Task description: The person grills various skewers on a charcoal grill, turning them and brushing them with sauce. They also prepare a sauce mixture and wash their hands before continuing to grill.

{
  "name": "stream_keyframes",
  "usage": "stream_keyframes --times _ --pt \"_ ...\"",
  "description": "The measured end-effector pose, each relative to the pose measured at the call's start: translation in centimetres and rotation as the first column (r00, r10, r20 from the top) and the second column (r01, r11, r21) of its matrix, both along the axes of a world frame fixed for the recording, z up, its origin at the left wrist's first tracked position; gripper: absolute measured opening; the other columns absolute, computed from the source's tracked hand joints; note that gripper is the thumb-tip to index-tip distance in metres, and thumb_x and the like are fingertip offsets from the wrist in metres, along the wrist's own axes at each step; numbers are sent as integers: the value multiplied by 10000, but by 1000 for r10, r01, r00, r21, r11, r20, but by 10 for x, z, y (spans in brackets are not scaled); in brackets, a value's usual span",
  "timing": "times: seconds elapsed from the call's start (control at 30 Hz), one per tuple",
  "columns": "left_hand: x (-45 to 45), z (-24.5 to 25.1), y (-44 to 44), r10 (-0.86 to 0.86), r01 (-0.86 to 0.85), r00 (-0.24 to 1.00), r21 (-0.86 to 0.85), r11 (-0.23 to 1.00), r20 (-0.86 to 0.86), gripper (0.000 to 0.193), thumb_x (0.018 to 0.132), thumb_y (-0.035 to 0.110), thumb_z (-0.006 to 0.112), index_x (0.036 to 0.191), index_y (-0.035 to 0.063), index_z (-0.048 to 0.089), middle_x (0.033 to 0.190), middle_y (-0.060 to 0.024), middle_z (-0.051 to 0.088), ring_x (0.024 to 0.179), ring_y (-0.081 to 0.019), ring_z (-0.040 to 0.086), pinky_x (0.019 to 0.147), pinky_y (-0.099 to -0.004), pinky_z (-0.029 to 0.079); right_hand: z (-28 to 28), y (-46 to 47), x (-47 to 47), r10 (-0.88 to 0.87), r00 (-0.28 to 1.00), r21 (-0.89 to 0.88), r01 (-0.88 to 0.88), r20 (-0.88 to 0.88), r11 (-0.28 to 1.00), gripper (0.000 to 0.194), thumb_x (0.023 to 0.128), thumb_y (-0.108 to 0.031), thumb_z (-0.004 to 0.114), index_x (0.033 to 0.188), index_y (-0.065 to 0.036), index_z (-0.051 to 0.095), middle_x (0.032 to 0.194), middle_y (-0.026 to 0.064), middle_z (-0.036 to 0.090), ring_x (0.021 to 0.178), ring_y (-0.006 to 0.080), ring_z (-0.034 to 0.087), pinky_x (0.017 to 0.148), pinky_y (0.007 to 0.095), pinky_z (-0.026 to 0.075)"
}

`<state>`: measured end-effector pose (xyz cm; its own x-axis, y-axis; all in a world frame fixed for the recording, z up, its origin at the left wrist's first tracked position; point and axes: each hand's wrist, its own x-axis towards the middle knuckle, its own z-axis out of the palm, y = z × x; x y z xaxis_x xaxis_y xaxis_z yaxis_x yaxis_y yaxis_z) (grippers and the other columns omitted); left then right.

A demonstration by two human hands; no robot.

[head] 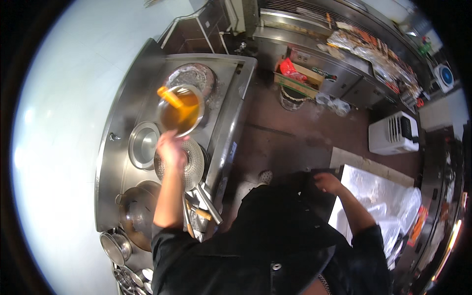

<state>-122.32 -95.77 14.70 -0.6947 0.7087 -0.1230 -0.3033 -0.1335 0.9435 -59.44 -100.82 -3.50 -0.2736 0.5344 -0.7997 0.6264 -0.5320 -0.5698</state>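
My left hand [172, 149] grips the near rim of a round metal pot [202, 107] holding amber liquid. An orange ladle or scoop [170, 97] leans in the pot, its handle over the far left rim. Hand and pot are blurred. Below the hand lies a perforated metal strainer [194, 167] with a long metal handle. Just left of it is a metal basin [138, 145]. My right hand [326, 183] is loosely curled beside the metal-topped table [354, 180], with nothing visible in it.
A dark wok [134, 214] and a metal bowl [115, 249] stand on the left. Beyond the pot is a round burner cover [208, 73]. A cardboard box [313, 75] sits on a bucket [291, 101] by the far cabinets. A white appliance [392, 134] stands right.
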Motion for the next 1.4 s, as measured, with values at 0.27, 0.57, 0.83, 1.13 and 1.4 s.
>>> stream_keyframes --times 0.27,0.57,0.83,1.13,1.4 --pt "239 -19 250 -334 319 928 116 941 162 49 901 43 661 869 9 652 733 -94 607 637 -213 624 629 -451 603 -27 -13 132 -633 741 -76 634 -225 769 384 916 -97 649 1279 20 610 978 114 666 821 226 694 692 335 569" --pt "525 6 460 -545 547 818 42 836 184 53 873 26 669 892 2 626 708 -120 635 592 -230 632 582 -404 607 -18 135 226 -773 537 -114 792 -338 600 375 911 -66 663 1279 4 640 976 96 707 871 184 681 813 333 562" --pt "780 -1 621 -790 800 577 55 598 208 58 859 5 661 838 27 612 683 -94 587 605 -224 603 593 -416 592 -49 278 368 -863 407 100 913 -299 396 407 907 -95 650 1302 2 625 987 79 718 842 167 666 728 290 533" --pt "1070 2 745 -969 984 143 76 162 203 60 845 22 638 814 -4 594 702 -107 592 610 -214 597 588 -395 591 -157 194 384 -944 -325 -72 941 64 -329 125 993 -164 600 1021 -47 633 733 39 619 525 167 577 453 280 443" --pt "1316 5 744 -956 987 -141 110 -115 259 52 857 23 624 828 -9 594 687 -83 575 596 -194 599 575 -391 613 -213 152 307 -969 -10 -90 995 246 -33 157 913 -231 654 1045 -151 685 874 8 688 763 198 657 664 349 520"
